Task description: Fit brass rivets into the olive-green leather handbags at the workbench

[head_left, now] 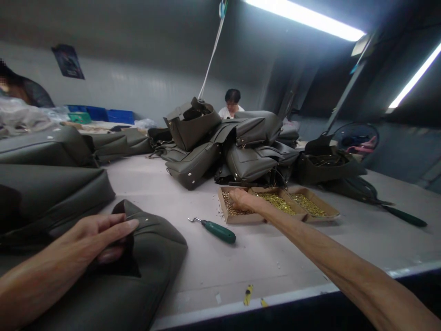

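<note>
A dark olive leather-look bag (151, 257) lies in front of me at the left. My left hand (108, 234) pinches a raised flap of it between thumb and fingers. Reaching far forward, my right hand (239, 200) dips its fingers into a cardboard tray (241, 220) of small metal pieces. Its fingertips are down among the pieces, so I cannot make out what they hold. Two more trays of gold-coloured pieces (277, 202) stand alongside to the right. Between my hands lies a hooked tool with a green handle (220, 232), touched by neither hand.
A heap of similar bags (220, 147) rises behind the trays, and more bags (44, 147) lie at the left. Another green-handled tool (404, 216) rests at the right. A person (231, 103) sits behind the heap; another is at the far left. Blue bins (119, 116) stand at the back.
</note>
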`<state>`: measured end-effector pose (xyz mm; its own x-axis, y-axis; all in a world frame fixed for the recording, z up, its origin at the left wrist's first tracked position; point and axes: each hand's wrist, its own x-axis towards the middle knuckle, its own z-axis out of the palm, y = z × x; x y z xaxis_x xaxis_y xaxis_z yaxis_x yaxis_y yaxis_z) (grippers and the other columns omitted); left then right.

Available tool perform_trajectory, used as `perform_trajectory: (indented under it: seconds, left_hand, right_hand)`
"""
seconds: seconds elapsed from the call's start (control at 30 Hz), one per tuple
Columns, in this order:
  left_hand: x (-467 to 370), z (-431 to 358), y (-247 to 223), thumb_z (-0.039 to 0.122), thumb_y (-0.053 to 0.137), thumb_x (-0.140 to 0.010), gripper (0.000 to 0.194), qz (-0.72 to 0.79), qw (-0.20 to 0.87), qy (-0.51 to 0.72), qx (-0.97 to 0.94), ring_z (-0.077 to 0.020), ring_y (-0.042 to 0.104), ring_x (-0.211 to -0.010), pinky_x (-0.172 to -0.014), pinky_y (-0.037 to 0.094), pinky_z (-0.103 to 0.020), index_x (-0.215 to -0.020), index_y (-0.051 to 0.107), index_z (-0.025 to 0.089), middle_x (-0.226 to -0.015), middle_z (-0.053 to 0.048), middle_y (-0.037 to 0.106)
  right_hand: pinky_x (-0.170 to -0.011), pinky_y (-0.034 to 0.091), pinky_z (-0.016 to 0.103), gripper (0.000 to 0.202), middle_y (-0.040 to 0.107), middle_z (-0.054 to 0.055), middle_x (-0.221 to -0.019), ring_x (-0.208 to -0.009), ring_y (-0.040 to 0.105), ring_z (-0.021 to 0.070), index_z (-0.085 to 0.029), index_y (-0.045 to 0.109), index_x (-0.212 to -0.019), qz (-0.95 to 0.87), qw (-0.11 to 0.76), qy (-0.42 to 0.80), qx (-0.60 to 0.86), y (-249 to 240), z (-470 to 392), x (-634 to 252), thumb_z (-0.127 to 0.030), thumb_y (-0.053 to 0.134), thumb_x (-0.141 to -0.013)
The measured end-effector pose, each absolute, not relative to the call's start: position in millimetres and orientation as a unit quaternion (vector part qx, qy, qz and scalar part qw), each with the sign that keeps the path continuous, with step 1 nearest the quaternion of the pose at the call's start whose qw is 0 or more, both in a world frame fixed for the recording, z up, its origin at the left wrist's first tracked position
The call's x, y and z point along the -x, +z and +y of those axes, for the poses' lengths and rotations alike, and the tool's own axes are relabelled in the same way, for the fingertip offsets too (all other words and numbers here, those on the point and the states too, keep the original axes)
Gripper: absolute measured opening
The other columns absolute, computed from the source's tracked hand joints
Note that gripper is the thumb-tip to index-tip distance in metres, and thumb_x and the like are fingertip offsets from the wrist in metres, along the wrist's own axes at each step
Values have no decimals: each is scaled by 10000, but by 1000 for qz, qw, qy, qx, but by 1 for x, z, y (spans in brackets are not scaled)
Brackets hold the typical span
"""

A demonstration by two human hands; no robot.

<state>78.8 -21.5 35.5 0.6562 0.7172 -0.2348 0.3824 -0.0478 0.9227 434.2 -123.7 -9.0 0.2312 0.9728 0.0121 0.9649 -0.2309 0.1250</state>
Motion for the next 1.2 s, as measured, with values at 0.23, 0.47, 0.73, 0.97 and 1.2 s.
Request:
perform_trajectory:
  seconds: [0.23, 0.47, 0.73, 0.97, 1.2]
  left_hand:
    - [-75, -31, 41, 611, 661, -618, 482, 318, 622, 160, -697, -57, 271, -474, -465, 257, -180, -576, 481, 166, -507, 71, 379]
    - [-69, -31, 34, 362, 644, -763, 276, 300, 644, 197, -675, -33, 308, -485, -464, 236, -160, -682, 496, 144, -592, 64, 388]
    - [-70, -39, 39, 323, 646, -757, 255, 283, 651, 215, -670, -26, 304, -459, -445, 208, -171, -665, 515, 126, -563, 53, 408]
    - [-67, -39, 37, 325, 640, -762, 259, 286, 631, 220, -687, -27, 306, -457, -449, 197, -182, -660, 520, 119, -547, 53, 403]
    - [-68, -40, 39, 323, 634, -749, 260, 289, 632, 219, -685, -31, 308, -458, -448, 202, -181, -648, 514, 115, -539, 49, 411]
  right_hand:
    - [-637, 454, 213, 73, 650, 21, -824, -713, 589, 109, -131, 615, -868, 654, -109, -59, -746, 7, -161, -346, -150, 556, -829]
    - [-861, 417, 333, 147, 567, 69, -1016, -962, 513, 178, -166, 544, -769, 689, -353, -109, -624, -53, -186, -267, -22, 551, -739]
    - [-861, 392, 338, 67, 577, 46, -951, -924, 491, 177, -170, 572, -828, 686, -320, -99, -646, -57, -189, -274, -103, 574, -834]
    - [-816, 400, 296, 80, 602, 45, -911, -877, 526, 160, -157, 629, -874, 703, -280, -108, -646, -51, -187, -274, -120, 561, -857]
    - [-759, 413, 254, 117, 644, 28, -832, -801, 571, 141, -162, 669, -817, 690, -284, -108, -657, -52, -180, -279, -125, 563, -849]
